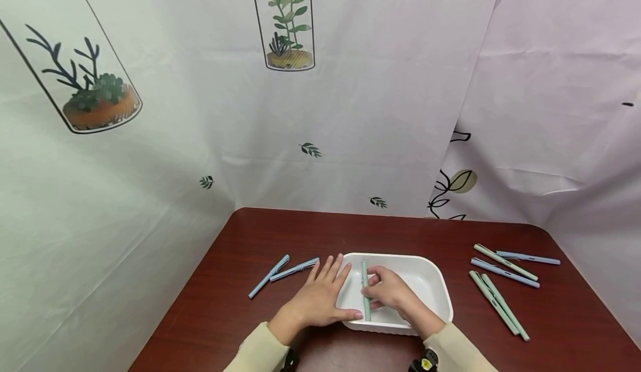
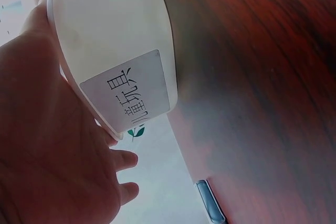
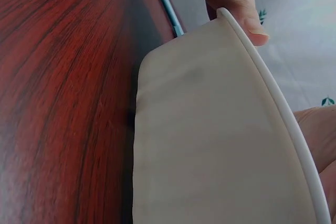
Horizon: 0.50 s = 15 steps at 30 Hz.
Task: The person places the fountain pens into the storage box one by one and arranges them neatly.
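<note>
A white plastic tray (image 1: 435, 274) sits on the table. Inside its left part, my right hand (image 1: 389, 289) pinches a pale green pen (image 1: 364, 276), which points away from me. With fingers spread and straight, my left hand (image 1: 319, 299) rests across the tray's left rim, its thumb near the pen's lower end. The left wrist view shows the tray's outer wall with a printed label (image 2: 126, 93). The right wrist view has the tray's side wall (image 3: 210, 129) up close, and the pen is hidden there.
Two blue pens, one slanted (image 1: 268, 277) and one partly behind my left fingers (image 1: 292, 271), lie left of the tray. To the right lie several green pens (image 1: 493, 302) and blue pens (image 1: 507, 273), some crossing. A patterned cloth (image 1: 350, 110) hangs behind the dark red table (image 1: 200, 316).
</note>
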### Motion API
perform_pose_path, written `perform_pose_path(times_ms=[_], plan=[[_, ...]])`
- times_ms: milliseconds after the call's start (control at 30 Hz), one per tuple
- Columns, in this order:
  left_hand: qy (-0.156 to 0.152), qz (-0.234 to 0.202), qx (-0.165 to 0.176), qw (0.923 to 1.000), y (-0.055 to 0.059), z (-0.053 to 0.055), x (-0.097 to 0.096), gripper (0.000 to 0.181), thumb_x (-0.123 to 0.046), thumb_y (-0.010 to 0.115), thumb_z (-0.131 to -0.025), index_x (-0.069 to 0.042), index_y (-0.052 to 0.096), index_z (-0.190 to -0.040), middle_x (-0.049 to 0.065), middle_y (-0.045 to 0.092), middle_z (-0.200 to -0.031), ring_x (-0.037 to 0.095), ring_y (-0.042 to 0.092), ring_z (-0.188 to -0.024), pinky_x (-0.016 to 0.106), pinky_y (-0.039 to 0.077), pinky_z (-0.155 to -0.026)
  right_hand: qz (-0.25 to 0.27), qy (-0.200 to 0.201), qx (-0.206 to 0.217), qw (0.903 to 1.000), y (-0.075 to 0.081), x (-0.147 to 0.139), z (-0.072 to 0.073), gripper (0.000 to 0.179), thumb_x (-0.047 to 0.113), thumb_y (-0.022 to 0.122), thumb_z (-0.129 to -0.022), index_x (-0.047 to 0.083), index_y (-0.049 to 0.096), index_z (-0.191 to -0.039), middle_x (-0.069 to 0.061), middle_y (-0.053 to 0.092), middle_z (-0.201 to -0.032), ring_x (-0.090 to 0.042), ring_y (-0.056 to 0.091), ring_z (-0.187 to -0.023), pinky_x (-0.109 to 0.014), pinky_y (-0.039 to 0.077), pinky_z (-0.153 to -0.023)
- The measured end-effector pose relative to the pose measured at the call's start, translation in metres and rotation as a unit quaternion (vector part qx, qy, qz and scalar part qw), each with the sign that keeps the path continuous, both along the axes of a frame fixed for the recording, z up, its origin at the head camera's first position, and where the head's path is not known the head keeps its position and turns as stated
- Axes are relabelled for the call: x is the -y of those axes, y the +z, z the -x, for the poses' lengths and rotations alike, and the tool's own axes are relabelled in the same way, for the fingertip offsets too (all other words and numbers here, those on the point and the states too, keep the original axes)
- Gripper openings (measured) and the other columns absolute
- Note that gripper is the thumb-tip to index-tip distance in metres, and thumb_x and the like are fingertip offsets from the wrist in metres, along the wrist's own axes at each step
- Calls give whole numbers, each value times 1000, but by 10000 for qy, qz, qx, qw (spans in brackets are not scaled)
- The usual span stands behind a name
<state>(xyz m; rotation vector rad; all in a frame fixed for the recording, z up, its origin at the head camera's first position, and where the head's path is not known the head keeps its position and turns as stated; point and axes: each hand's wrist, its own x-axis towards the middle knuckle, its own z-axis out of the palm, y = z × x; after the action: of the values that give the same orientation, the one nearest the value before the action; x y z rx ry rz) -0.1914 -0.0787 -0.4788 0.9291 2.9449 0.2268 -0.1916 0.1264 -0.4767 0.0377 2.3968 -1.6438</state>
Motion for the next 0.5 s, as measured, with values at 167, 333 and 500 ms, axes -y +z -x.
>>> perform_pose_path(times_ms=[167, 333, 500], plan=[[-37, -47, 31, 10000, 1, -1, 0, 105, -80, 53, -86, -14, 22, -163, 14, 12, -170, 36, 14, -155, 59, 18, -121, -42, 126, 124, 9998, -2, 4, 3, 51, -4, 74, -84, -12, 54, -130, -12, 59, -90, -19, 65, -66, -34, 60, -59], [-55, -112, 87, 9999, 2, -1, 1, 106, -80, 53, -86, -14, 21, -163, 14, 11, -170, 36, 13, -156, 59, 17, -121, -87, 155, 240, 9996, -3, 9, 4, 49, -5, 73, -83, -13, 54, -128, -12, 59, -89, -18, 65, -65, -33, 60, -58], [-89, -110, 63, 9999, 2, -1, 1, 106, -80, 52, -86, -13, 21, -163, 14, 11, -170, 36, 13, -155, 60, 17, -121, -158, 240, 289, 9992, -4, 14, 5, 49, -6, 73, -82, -14, 54, -126, -13, 60, -89, -18, 66, -65, -33, 60, -57]])
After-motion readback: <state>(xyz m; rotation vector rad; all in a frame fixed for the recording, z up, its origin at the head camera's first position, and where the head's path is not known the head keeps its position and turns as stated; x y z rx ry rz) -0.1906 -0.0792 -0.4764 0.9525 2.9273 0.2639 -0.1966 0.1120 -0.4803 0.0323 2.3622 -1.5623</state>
